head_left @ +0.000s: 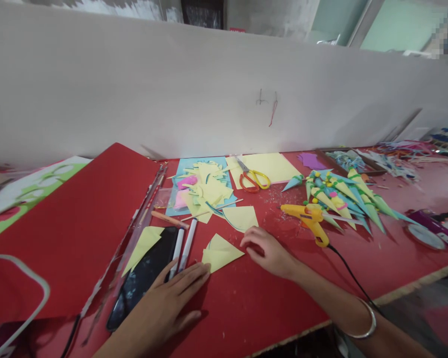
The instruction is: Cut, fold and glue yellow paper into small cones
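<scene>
A folded piece of yellow paper [223, 254] lies on the red table between my hands. My left hand [181, 293] rests with its fingers stretched out, their tips at the paper's left edge and beside two white pens [186, 246]. Partly under that arm is a black phone [134, 293], with another folded yellow piece [144, 248] on its upper end. My right hand [267, 251] hovers by the paper's right point, fingers curled loosely and apart, holding nothing visible. Just beyond it lies a yellow paper quarter-circle [242, 219].
Yellow scraps [209, 184] are heaped on blue paper behind, near red-and-yellow scissors [252, 179]. To the right are a yellow glue gun [308, 216] with its cord and several paper cones [343, 194]. A large red sheet [78, 223] covers the left; a white wall [171, 89] stands behind.
</scene>
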A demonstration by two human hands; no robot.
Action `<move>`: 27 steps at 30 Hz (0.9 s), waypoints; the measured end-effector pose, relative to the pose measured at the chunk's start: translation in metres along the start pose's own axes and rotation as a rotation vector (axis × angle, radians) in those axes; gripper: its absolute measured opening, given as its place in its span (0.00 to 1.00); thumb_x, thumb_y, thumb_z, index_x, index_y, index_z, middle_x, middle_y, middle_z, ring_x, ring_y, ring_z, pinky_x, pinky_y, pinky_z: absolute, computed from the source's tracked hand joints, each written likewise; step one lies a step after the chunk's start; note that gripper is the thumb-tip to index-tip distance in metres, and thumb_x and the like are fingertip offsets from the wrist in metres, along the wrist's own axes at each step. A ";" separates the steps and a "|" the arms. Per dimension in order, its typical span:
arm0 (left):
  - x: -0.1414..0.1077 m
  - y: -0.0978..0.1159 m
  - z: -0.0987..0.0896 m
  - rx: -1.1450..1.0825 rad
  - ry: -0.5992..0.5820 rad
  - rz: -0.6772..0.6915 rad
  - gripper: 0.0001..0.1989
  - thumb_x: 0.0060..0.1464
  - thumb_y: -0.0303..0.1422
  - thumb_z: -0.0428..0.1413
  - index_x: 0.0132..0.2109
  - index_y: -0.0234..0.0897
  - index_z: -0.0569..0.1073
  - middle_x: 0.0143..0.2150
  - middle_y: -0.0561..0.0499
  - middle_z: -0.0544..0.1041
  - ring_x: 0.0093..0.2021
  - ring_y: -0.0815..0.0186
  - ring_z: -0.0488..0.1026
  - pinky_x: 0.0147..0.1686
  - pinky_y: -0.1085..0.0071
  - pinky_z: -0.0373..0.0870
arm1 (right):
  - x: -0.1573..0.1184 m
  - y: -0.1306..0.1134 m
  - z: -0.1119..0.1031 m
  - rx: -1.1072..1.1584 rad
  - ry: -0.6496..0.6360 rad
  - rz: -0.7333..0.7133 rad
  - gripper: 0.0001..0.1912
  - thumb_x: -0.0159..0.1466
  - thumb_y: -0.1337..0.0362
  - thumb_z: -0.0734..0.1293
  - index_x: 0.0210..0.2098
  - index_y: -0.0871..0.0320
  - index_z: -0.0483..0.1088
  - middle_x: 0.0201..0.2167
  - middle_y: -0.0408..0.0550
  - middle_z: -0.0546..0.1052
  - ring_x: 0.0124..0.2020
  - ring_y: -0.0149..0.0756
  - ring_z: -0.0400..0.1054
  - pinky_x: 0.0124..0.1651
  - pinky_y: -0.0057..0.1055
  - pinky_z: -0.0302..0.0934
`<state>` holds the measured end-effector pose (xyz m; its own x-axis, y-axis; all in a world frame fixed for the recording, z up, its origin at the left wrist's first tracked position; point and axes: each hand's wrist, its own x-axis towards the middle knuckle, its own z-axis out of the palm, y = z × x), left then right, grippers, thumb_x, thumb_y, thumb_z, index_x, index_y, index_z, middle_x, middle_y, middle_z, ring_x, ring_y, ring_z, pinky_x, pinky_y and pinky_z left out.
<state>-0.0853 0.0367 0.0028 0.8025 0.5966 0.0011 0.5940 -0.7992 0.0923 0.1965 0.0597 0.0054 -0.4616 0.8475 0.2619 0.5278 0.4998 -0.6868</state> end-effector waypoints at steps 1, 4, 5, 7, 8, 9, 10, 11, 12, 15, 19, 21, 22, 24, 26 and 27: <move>0.001 0.000 -0.001 0.000 0.005 0.006 0.31 0.55 0.42 0.50 0.63 0.48 0.47 0.59 0.52 0.64 0.54 0.62 0.66 0.59 0.60 0.49 | -0.001 -0.002 0.001 -0.051 -0.045 -0.077 0.12 0.58 0.73 0.59 0.40 0.57 0.68 0.40 0.50 0.70 0.44 0.35 0.63 0.47 0.33 0.58; 0.004 0.000 -0.003 -0.008 0.021 0.020 0.31 0.54 0.42 0.51 0.63 0.50 0.50 0.58 0.53 0.66 0.54 0.60 0.66 0.59 0.60 0.49 | -0.004 -0.007 0.006 -0.228 -0.212 -0.281 0.16 0.61 0.66 0.61 0.48 0.53 0.67 0.50 0.53 0.68 0.51 0.41 0.60 0.53 0.40 0.54; 0.004 0.000 -0.004 -0.013 0.031 0.020 0.30 0.54 0.42 0.51 0.62 0.50 0.51 0.58 0.54 0.67 0.54 0.60 0.66 0.58 0.60 0.50 | -0.005 -0.008 0.008 -0.266 -0.249 -0.308 0.16 0.61 0.64 0.61 0.50 0.53 0.67 0.51 0.53 0.68 0.52 0.42 0.60 0.53 0.41 0.54; 0.005 0.000 -0.005 -0.019 0.057 0.011 0.29 0.53 0.41 0.52 0.61 0.50 0.55 0.56 0.54 0.69 0.52 0.60 0.68 0.58 0.60 0.52 | -0.006 -0.009 0.010 -0.298 -0.284 -0.316 0.17 0.62 0.63 0.60 0.51 0.54 0.66 0.51 0.54 0.68 0.52 0.42 0.61 0.53 0.41 0.54; 0.005 0.000 -0.005 -0.019 0.070 0.009 0.27 0.53 0.40 0.52 0.60 0.50 0.56 0.55 0.54 0.70 0.51 0.61 0.68 0.57 0.60 0.52 | -0.006 -0.009 0.011 -0.296 -0.292 -0.311 0.17 0.63 0.64 0.60 0.51 0.55 0.66 0.52 0.54 0.68 0.52 0.41 0.61 0.54 0.40 0.54; 0.004 0.000 -0.006 -0.015 0.081 0.011 0.26 0.54 0.40 0.52 0.59 0.49 0.57 0.54 0.54 0.71 0.51 0.62 0.69 0.57 0.60 0.52 | -0.006 -0.008 0.010 -0.289 -0.297 -0.306 0.18 0.63 0.64 0.60 0.52 0.56 0.65 0.52 0.53 0.68 0.53 0.40 0.61 0.54 0.39 0.54; 0.003 -0.001 -0.007 -0.010 0.086 0.015 0.25 0.54 0.40 0.51 0.59 0.49 0.59 0.53 0.54 0.72 0.50 0.62 0.70 0.57 0.60 0.52 | -0.006 -0.008 0.010 -0.280 -0.299 -0.299 0.18 0.62 0.64 0.60 0.52 0.57 0.65 0.53 0.53 0.68 0.53 0.40 0.61 0.55 0.39 0.54; 0.002 -0.001 -0.009 -0.004 0.089 0.020 0.23 0.55 0.39 0.51 0.58 0.49 0.60 0.52 0.54 0.72 0.49 0.63 0.70 0.57 0.60 0.51 | -0.006 -0.008 0.009 -0.272 -0.301 -0.287 0.19 0.62 0.64 0.60 0.53 0.57 0.65 0.53 0.52 0.68 0.54 0.39 0.60 0.55 0.38 0.53; 0.001 -0.001 -0.010 0.002 0.090 0.025 0.21 0.55 0.39 0.50 0.57 0.50 0.61 0.52 0.54 0.73 0.49 0.64 0.71 0.58 0.60 0.50 | -0.006 -0.007 0.008 -0.268 -0.306 -0.274 0.19 0.62 0.64 0.60 0.53 0.57 0.64 0.54 0.52 0.67 0.54 0.39 0.60 0.56 0.37 0.53; -0.002 -0.002 -0.013 0.021 0.100 0.030 0.18 0.57 0.37 0.48 0.55 0.50 0.64 0.50 0.56 0.74 0.47 0.65 0.72 0.59 0.60 0.46 | -0.006 -0.006 0.008 -0.283 -0.331 -0.268 0.20 0.63 0.64 0.59 0.54 0.58 0.62 0.55 0.51 0.66 0.55 0.39 0.59 0.56 0.38 0.53; 0.000 -0.003 -0.014 0.034 0.115 0.035 0.16 0.58 0.35 0.47 0.53 0.49 0.66 0.49 0.57 0.75 0.45 0.67 0.72 0.61 0.62 0.41 | -0.007 -0.004 0.010 -0.315 -0.334 -0.291 0.19 0.63 0.67 0.57 0.54 0.59 0.63 0.56 0.51 0.66 0.56 0.38 0.59 0.56 0.40 0.54; 0.002 -0.002 -0.014 0.041 0.110 0.031 0.16 0.57 0.34 0.47 0.52 0.49 0.66 0.48 0.58 0.75 0.45 0.67 0.72 0.61 0.62 0.41 | -0.009 -0.002 0.009 -0.315 -0.297 -0.304 0.19 0.63 0.68 0.56 0.53 0.59 0.64 0.55 0.51 0.67 0.56 0.37 0.59 0.56 0.39 0.54; 0.002 -0.002 -0.015 0.045 0.107 0.024 0.16 0.57 0.33 0.47 0.52 0.48 0.67 0.48 0.58 0.75 0.45 0.66 0.72 0.61 0.61 0.41 | -0.011 -0.001 0.007 -0.317 -0.269 -0.311 0.19 0.63 0.68 0.56 0.52 0.59 0.65 0.54 0.51 0.68 0.56 0.37 0.59 0.56 0.39 0.55; 0.003 -0.001 -0.016 0.043 0.101 0.013 0.16 0.57 0.31 0.47 0.51 0.48 0.67 0.48 0.57 0.76 0.45 0.66 0.72 0.60 0.61 0.43 | -0.014 0.001 0.002 -0.330 -0.210 -0.308 0.17 0.62 0.69 0.57 0.49 0.60 0.68 0.51 0.51 0.70 0.55 0.38 0.60 0.56 0.39 0.56; 0.004 0.000 -0.017 0.030 0.090 0.003 0.16 0.57 0.30 0.46 0.51 0.49 0.67 0.48 0.57 0.75 0.46 0.66 0.72 0.60 0.61 0.43 | -0.018 0.004 -0.004 -0.338 -0.163 -0.267 0.16 0.61 0.69 0.57 0.46 0.59 0.70 0.49 0.51 0.72 0.53 0.39 0.62 0.55 0.40 0.57; 0.004 0.001 -0.018 0.021 0.087 0.000 0.16 0.57 0.30 0.46 0.51 0.48 0.67 0.48 0.57 0.75 0.46 0.66 0.72 0.60 0.60 0.43 | -0.020 0.005 -0.007 -0.334 -0.151 -0.240 0.16 0.61 0.70 0.58 0.45 0.58 0.71 0.48 0.51 0.73 0.52 0.39 0.63 0.54 0.40 0.58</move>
<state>-0.0824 0.0401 0.0208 0.7951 0.6001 0.0878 0.5959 -0.7999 0.0717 0.2133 0.0461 0.0016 -0.6856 0.6767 0.2683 0.5828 0.7311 -0.3548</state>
